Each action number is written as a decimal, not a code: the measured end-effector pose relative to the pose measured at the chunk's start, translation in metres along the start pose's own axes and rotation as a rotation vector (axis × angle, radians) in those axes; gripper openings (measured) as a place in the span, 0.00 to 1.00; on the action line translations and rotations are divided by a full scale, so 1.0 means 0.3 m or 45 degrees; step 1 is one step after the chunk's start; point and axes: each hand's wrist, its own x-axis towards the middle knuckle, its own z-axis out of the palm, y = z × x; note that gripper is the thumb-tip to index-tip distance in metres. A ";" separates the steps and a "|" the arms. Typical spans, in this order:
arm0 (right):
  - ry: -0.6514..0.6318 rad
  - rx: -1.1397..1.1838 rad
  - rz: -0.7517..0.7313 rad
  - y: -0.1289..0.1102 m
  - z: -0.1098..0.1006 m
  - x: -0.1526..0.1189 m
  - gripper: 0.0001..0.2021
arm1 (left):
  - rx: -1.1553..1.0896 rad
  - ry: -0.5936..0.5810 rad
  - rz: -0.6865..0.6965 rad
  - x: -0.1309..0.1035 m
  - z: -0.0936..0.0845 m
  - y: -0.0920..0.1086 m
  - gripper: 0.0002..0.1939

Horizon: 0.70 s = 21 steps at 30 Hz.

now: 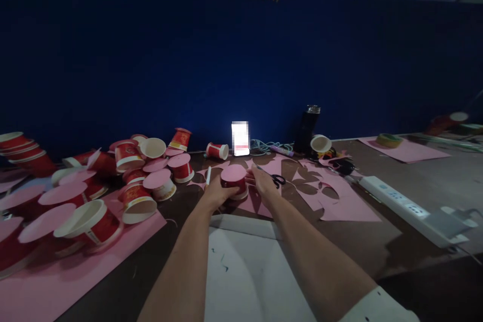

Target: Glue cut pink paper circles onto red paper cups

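A red paper cup (pixel 234 181) with a pink paper disc over its top stands in front of me at the middle of the table. My left hand (pixel 220 192) is wrapped round its left side, with the thumb across the front. On the right, my right hand (pixel 260 181) is beside the cup with its fingers stretched out. Black-handled scissors (pixel 278 179) lie just beyond my right hand. Pink paper scraps (pixel 339 201) with round cut-outs are spread to the right, and a thin white stick (pixel 208 176) is by my left hand.
Many red cups (pixel 139 198), some with pink discs, crowd the left. A lit phone (pixel 240 138) leans at the back. A dark bottle (pixel 307 128) and a tipped cup (pixel 320 144) stand right of it. A power strip (pixel 403 206) and tape roll (pixel 389 141) are farther right.
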 end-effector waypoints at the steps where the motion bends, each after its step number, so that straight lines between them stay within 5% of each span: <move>1: 0.016 0.028 0.011 0.003 0.000 0.004 0.18 | -0.060 0.024 -0.005 0.000 -0.001 0.003 0.32; 10: -0.001 0.168 0.096 -0.009 0.002 -0.004 0.19 | -0.551 -0.023 -0.250 0.000 0.003 0.026 0.24; 21: -0.190 0.170 -0.016 -0.011 0.005 -0.025 0.23 | -0.665 0.057 -0.493 0.000 -0.001 0.048 0.23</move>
